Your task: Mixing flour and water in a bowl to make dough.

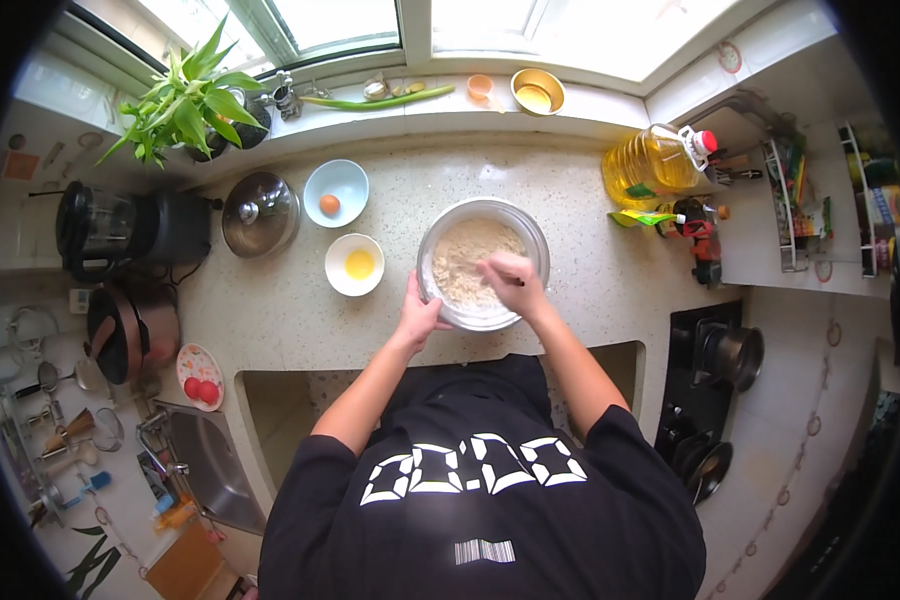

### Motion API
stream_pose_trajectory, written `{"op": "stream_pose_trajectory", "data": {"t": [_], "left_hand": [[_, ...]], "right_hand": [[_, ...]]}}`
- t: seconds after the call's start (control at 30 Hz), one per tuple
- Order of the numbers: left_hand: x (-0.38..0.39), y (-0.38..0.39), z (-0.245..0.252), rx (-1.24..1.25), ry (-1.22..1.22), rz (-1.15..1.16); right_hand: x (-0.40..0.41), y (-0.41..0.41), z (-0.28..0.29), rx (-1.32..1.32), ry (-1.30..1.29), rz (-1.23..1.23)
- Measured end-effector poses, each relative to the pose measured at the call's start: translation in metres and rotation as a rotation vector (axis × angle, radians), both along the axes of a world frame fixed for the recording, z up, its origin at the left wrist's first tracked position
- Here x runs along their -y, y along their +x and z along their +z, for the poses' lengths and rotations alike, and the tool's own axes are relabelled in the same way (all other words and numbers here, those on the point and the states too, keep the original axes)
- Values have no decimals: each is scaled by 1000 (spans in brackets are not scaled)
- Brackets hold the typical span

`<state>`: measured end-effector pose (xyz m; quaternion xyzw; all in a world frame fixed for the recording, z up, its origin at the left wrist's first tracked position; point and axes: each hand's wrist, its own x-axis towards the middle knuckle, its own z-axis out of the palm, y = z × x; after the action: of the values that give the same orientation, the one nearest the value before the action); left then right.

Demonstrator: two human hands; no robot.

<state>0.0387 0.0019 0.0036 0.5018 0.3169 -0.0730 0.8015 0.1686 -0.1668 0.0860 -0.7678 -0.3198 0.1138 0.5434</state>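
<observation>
In front of me on the speckled countertop stands a round mixing bowl [538,264] with crumbly, floury dough [469,251] inside. My left hand [418,319] grips the bowl's near left side, thumb toward the rim. Over the dough, my right hand [514,283] is closed around a thin utensil, whose dark end [522,283] shows at the fist; motion blur hides its kind. Left of the bowl, a small white bowl [333,276] holds a yellow liquid, perhaps egg yolk or oil. Behind that, a light blue bowl [350,180] contains one brown egg [329,204].
A glass-lidded pan [259,217] and a blender [97,225] stand at the left, near a plate [195,356] with red round items and the sink [217,465]. An oil jug [649,166] and sauce bottles are at the right, behind the stove [679,360]. Scallion [390,100] lies on the sill.
</observation>
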Motion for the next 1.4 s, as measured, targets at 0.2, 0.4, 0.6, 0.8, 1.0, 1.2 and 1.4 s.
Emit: {"op": "stream_pose_trajectory", "data": {"t": [0.2,0.4,0.6,0.8,1.0,1.2,1.4], "left_hand": [[-40,0,25,-2,9,8],[-13,5,23,16,-64,77],[-8,-2,25,51,-50,93],[-10,3,35,71,-43,97],[-6,6,38,75,-55,104],[-8,-2,39,57,-38,123],[-7,-2,40,74,-20,90]], "right_hand": [[42,24,18,289,-136,-99],[15,-30,12,211,-95,5],[44,-11,16,61,-96,-195],[46,7,40,131,-80,-398],[9,-29,28,286,-11,-132],[32,-18,22,119,-47,-134],[29,18,24,280,-43,-315]]}}
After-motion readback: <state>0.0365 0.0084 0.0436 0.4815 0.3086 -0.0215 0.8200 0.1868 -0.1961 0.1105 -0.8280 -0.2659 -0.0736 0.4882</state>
